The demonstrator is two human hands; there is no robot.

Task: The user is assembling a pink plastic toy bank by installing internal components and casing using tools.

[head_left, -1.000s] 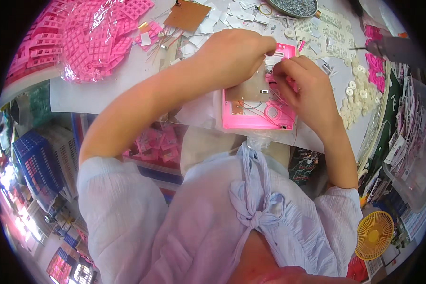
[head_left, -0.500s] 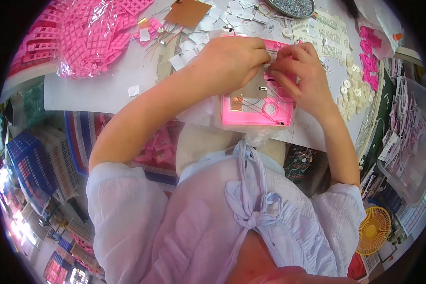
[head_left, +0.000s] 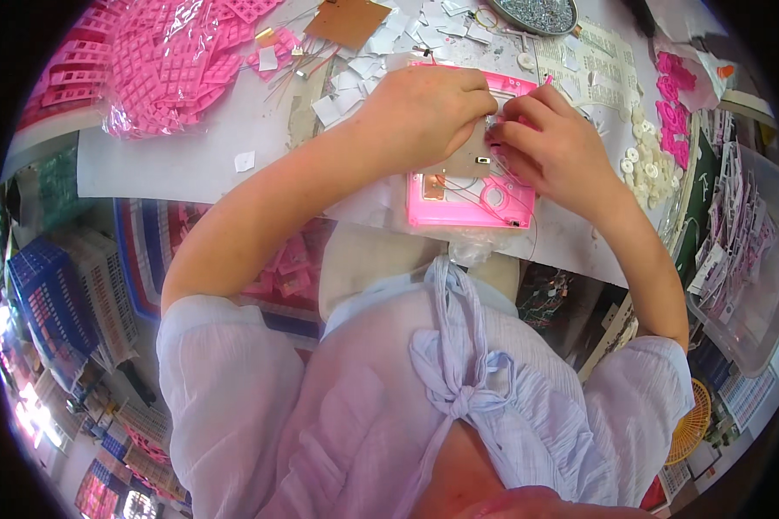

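Observation:
A pink plastic housing [head_left: 446, 214] lies on the table in front of me, its inside facing up. A tan circuit board [head_left: 460, 166] with a small slide switch [head_left: 483, 160] sits over its middle, and thin wires run across the lower half. My left hand [head_left: 434, 117] reaches over the board, fingers closed in a pinch at its upper right corner. Facing it, my right hand [head_left: 556, 149] has thumb and forefinger drawn together by the same spot. What either pinch holds is hidden by the fingers.
Pink keypad parts [head_left: 169, 65] fill a clear bag at the far left. White paper pieces [head_left: 346, 82], a brown board [head_left: 346, 22] and a dish of small metal parts [head_left: 537, 12] lie beyond the housing. White plastic buttons [head_left: 645, 169] and pink pieces [head_left: 673, 112] line the right side.
My right elbow has swung outward to the right, and the right hand has turned slightly, its fingers more curled. My left hand and the housing have barely moved.

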